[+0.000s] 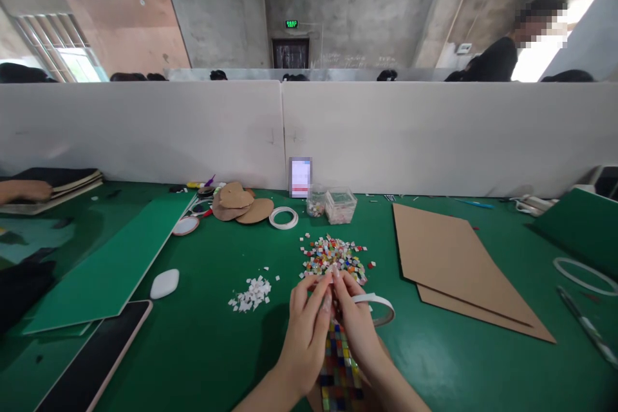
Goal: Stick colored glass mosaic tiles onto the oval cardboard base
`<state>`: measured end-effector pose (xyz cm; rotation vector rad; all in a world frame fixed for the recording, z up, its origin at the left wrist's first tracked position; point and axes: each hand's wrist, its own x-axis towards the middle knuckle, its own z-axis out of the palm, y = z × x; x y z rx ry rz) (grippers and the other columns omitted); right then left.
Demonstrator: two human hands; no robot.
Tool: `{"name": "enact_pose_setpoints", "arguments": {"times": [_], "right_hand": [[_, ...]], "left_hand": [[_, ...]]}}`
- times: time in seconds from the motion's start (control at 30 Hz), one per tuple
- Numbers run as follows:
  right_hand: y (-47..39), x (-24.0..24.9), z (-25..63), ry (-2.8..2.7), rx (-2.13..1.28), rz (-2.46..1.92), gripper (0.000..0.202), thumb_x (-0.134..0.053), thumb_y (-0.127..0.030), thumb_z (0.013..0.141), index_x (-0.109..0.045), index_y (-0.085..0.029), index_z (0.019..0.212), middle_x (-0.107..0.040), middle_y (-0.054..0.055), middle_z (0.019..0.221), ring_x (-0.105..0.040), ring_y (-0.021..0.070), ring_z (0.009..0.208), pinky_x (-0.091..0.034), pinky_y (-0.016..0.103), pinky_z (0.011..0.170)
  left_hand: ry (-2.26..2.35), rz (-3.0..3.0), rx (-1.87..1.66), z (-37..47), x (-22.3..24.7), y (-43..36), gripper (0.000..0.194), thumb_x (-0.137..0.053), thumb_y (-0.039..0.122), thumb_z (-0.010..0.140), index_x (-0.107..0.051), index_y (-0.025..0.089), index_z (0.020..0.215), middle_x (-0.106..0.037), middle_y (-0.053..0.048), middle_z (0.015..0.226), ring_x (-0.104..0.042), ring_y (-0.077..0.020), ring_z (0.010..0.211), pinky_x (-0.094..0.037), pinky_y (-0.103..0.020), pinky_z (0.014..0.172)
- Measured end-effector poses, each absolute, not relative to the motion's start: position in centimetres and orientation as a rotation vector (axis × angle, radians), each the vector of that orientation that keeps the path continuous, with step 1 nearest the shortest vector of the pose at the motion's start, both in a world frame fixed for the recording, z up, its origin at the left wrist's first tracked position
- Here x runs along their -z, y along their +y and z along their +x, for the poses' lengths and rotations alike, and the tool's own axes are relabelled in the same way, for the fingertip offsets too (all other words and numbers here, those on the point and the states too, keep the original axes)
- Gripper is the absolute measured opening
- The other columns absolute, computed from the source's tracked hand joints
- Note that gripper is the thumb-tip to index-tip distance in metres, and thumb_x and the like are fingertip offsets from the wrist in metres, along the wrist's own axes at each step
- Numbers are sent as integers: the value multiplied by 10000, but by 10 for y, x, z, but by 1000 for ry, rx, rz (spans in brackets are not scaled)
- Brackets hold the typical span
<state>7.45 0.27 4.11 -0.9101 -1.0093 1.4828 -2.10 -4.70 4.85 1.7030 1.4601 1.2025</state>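
My left hand (305, 335) and my right hand (358, 329) meet at their fingertips in a pinch. Whatever small pale piece may be between them is too small to make out. Below them lies a strip of colourful mosaic tiles (338, 367), partly hidden by my wrists. A ring of white tape (385, 308) curves out beside my right hand. Just beyond my fingertips is a heap of loose coloured mosaic tiles (333, 252). Small white squares (251, 296) are piled to the left of my left hand.
Cardboard sheets (454, 257) lie at right, cardboard discs (236, 203) and a white tape roll (284, 218) at back left. Clear plastic boxes (340, 206) stand near a propped phone (300, 178). Another person's hand (29, 192) is at far left. A white partition (193, 135) borders the table.
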Motion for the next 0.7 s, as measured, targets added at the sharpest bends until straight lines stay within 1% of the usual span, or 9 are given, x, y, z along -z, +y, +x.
{"name": "enact_pose_setpoints", "arguments": {"times": [0.1, 0.17, 0.23, 0.27, 0.33, 0.5, 0.6, 0.7], "right_hand": [[1, -42, 75, -1131, -1393, -945, 301, -466, -424, 824, -421, -206, 621, -373, -71, 542, -322, 87, 474, -283, 199, 445], [-1, -43, 75, -1223, -1300, -1005, 315, -426, -430, 841, -401, -214, 611, -368, -69, 531, -335, 97, 474, -303, 207, 457], [-3, -41, 75, -1344, -1140, -1094, 307, -416, -438, 838, -436, -218, 624, -429, -50, 559, -398, 116, 518, -350, 219, 505], [-4, -39, 74, -1404, -1054, -1137, 300, -416, -443, 834, -465, -220, 639, -470, -35, 579, -434, 129, 547, -372, 227, 532], [-7, -34, 72, -1515, -925, -1192, 290, -402, -441, 835, -519, -225, 680, -541, -7, 619, -493, 152, 590, -401, 239, 559], [-9, -22, 67, -1707, -718, -1212, 340, -297, -400, 875, -568, -226, 764, -609, 27, 636, -571, 162, 566, -447, 237, 525], [-9, -19, 67, -1809, -568, -1225, 364, -269, -375, 885, -576, -211, 781, -617, 36, 618, -581, 161, 526, -453, 240, 502], [-9, -20, 67, -1875, -516, -1227, 362, -255, -340, 892, -573, -195, 801, -625, 51, 629, -592, 165, 531, -458, 249, 500]], "left_hand": [[1552, 1686, -1242, -24, -49, -44, 359, -288, 288, 918, -319, 315, 1275, -330, -46, 1274, -301, -191, 1196, -307, -381, 996], [1646, 1677, -1297, -28, -49, -42, 271, -310, 296, 910, -391, 258, 1166, -401, -67, 1154, -383, -193, 1099, -373, -368, 915], [1722, 1710, -1315, -31, -48, -39, 156, -334, 307, 900, -441, 216, 970, -450, -52, 966, -448, -186, 941, -412, -349, 812], [1744, 1740, -1300, -33, -47, -38, 138, -339, 307, 897, -435, 209, 884, -450, -38, 891, -456, -180, 874, -417, -340, 769], [1755, 1807, -1240, -33, -45, -36, 162, -321, 287, 901, -415, 206, 797, -441, -22, 823, -450, -172, 805, -414, -327, 719], [1736, 1932, -1128, -30, -38, -35, 224, -234, 203, 911, -410, 200, 774, -436, -25, 820, -429, -171, 778, -399, -337, 707], [1736, 1954, -1080, -31, -37, -35, 243, -227, 202, 911, -400, 199, 740, -433, -23, 797, -420, -172, 758, -396, -344, 696], [1733, 1945, -1089, -31, -38, -35, 231, -237, 216, 910, -411, 201, 759, -442, -27, 811, -424, -181, 789, -394, -361, 725]]}}
